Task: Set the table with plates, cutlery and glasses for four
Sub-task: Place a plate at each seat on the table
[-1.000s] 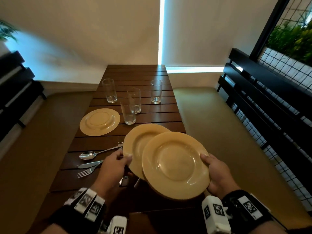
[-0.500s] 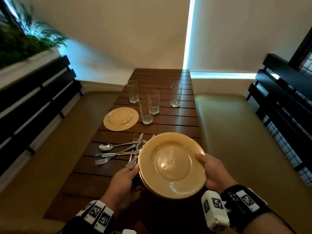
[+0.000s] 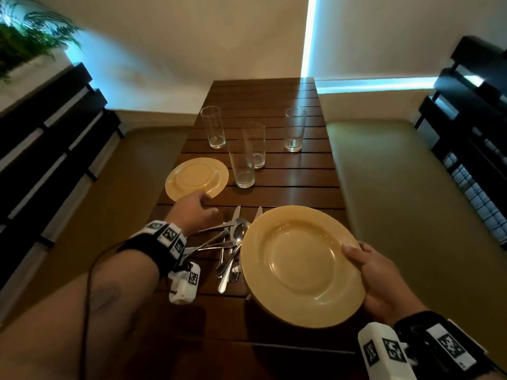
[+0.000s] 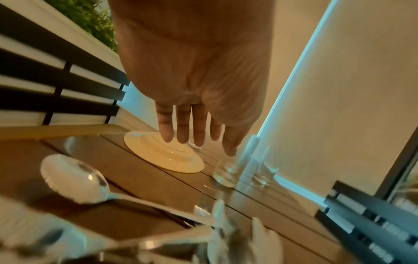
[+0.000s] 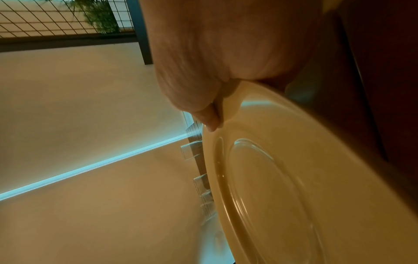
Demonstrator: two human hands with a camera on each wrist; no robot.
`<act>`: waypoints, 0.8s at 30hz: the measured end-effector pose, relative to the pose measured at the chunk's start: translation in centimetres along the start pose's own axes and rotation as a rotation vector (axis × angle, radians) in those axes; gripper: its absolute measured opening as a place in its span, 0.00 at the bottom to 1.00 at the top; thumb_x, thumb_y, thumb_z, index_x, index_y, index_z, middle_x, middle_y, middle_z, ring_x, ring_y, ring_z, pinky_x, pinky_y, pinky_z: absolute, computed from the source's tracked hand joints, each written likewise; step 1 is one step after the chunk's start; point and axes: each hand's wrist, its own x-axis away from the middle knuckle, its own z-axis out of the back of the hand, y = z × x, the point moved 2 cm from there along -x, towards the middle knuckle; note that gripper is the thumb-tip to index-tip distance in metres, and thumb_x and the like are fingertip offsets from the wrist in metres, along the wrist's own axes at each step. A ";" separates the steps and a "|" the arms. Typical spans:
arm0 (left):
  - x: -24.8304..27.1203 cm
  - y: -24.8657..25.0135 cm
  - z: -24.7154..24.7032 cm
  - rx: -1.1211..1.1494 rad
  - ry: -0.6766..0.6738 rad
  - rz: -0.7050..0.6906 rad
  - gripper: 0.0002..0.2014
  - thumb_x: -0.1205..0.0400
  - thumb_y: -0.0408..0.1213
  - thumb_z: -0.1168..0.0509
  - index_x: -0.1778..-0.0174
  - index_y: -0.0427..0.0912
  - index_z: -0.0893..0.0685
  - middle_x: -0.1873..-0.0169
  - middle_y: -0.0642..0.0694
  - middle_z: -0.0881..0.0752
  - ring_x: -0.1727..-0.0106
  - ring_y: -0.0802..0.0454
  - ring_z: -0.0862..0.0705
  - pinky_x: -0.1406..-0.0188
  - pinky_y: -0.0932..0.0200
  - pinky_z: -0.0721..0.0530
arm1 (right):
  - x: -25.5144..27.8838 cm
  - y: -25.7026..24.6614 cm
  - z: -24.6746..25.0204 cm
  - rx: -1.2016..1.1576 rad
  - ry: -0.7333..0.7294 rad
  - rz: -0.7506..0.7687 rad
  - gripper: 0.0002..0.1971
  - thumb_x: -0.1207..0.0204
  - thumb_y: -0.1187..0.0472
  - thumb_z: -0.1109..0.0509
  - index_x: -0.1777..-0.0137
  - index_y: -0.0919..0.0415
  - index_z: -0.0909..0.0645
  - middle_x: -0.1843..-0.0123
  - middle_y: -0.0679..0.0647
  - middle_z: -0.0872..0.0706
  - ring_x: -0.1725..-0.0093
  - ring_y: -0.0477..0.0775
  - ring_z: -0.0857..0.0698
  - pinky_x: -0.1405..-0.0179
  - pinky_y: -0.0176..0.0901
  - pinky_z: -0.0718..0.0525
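Cutlery heap [image 3: 230,242] & glasses [image 3: 242,163] betw. both plates [image 3: 301,266].

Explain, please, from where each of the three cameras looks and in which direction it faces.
Head: worn on the head, looking forward and down the table; shows both forearms, left hand and right hand.
Left wrist: looks along the open left hand toward the far plate, glasses and a spoon.
Right wrist: looks along the right hand, whose thumb presses the held plate.
Shared: head and left wrist views both show the far plate; head and right wrist views the held plate.
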 end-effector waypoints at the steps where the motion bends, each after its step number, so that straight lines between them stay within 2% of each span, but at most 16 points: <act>1: -2.0 -0.6 0.2 -0.092 -0.001 -0.007 0.23 0.19 0.46 0.25 0.29 0.47 0.19 0.35 0.48 0.14 0.35 0.48 0.15 0.38 0.52 0.17 | 0.0 -0.1 -0.2 -0.005 0.017 -0.005 0.12 0.16 0.61 0.33 0.33 0.58 0.20 0.43 0.67 0.09 0.45 0.70 0.09 0.48 0.68 0.10; 5: -9.2 -3.7 0.3 -0.373 -0.053 -0.039 0.35 0.23 0.48 0.22 0.20 0.48 0.27 0.25 0.42 0.21 0.27 0.41 0.20 0.29 0.42 0.19 | -0.3 -0.9 -0.7 -0.014 0.052 -0.027 0.09 0.16 0.61 0.34 0.37 0.56 0.19 0.43 0.66 0.10 0.43 0.71 0.11 0.44 0.71 0.13; 7: -11.7 -5.1 -0.2 -0.483 -0.094 -0.051 0.43 0.25 0.51 0.21 0.16 0.49 0.33 0.18 0.42 0.29 0.21 0.40 0.27 0.25 0.38 0.22 | -0.5 -1.4 -0.9 -0.028 0.049 -0.038 0.08 0.16 0.62 0.35 0.39 0.54 0.19 0.42 0.67 0.10 0.41 0.72 0.12 0.42 0.72 0.14; 9: -13.3 -5.9 -0.8 -0.586 -0.129 -0.078 0.48 0.26 0.52 0.20 0.13 0.49 0.39 0.14 0.42 0.37 0.16 0.39 0.34 0.23 0.36 0.26 | -0.8 -1.6 -1.1 -0.039 0.056 -0.058 0.11 0.16 0.61 0.35 0.36 0.52 0.21 0.41 0.66 0.11 0.43 0.71 0.11 0.46 0.69 0.12; 10: -13.8 -6.0 -1.1 -0.617 -0.137 -0.092 0.49 0.26 0.53 0.21 0.13 0.49 0.40 0.14 0.42 0.38 0.16 0.39 0.35 0.23 0.34 0.27 | -1.0 -1.6 -1.2 -0.047 0.065 -0.068 0.12 0.16 0.60 0.34 0.34 0.49 0.21 0.41 0.66 0.11 0.43 0.71 0.11 0.47 0.67 0.12; 12: -14.5 -6.1 -1.3 -0.643 -0.131 -0.125 0.48 0.25 0.52 0.21 0.13 0.49 0.40 0.17 0.43 0.32 0.19 0.39 0.29 0.25 0.32 0.25 | -1.4 -1.7 -1.5 -0.070 0.079 -0.069 0.15 0.16 0.60 0.34 0.33 0.47 0.22 0.40 0.66 0.10 0.42 0.71 0.11 0.44 0.68 0.14; 16: -14.6 -6.3 -1.4 -0.704 -0.109 -0.208 0.35 0.23 0.51 0.25 0.21 0.48 0.31 0.33 0.42 0.16 0.37 0.39 0.15 0.38 0.37 0.16 | -2.4 -1.2 -1.9 -0.096 0.076 -0.078 0.16 0.17 0.60 0.33 0.30 0.49 0.22 0.39 0.66 0.10 0.42 0.72 0.11 0.43 0.74 0.15; 20: -13.8 -5.9 -1.7 -0.808 -0.129 -0.276 0.29 0.19 0.47 0.30 0.23 0.46 0.31 0.43 0.42 0.14 0.48 0.40 0.13 0.50 0.44 0.13 | -3.1 -0.3 -2.0 -0.117 0.095 -0.079 0.17 0.18 0.61 0.32 0.30 0.53 0.21 0.40 0.66 0.09 0.43 0.72 0.10 0.52 0.71 0.10; 22: -13.6 -5.7 -1.9 -0.838 -0.132 -0.289 0.29 0.18 0.45 0.32 0.22 0.46 0.33 0.46 0.42 0.14 0.51 0.41 0.13 0.56 0.47 0.15 | -3.4 0.1 -2.0 -0.119 0.103 -0.064 0.17 0.19 0.61 0.31 0.30 0.54 0.20 0.40 0.67 0.09 0.45 0.72 0.10 0.56 0.67 0.09; 24: -13.4 -5.4 -2.1 -0.838 -0.128 -0.295 0.30 0.17 0.42 0.34 0.19 0.46 0.36 0.46 0.41 0.14 0.51 0.41 0.13 0.58 0.48 0.17 | -3.5 0.4 -1.8 -0.118 0.108 -0.058 0.17 0.19 0.61 0.30 0.31 0.55 0.20 0.40 0.67 0.09 0.46 0.72 0.10 0.55 0.66 0.10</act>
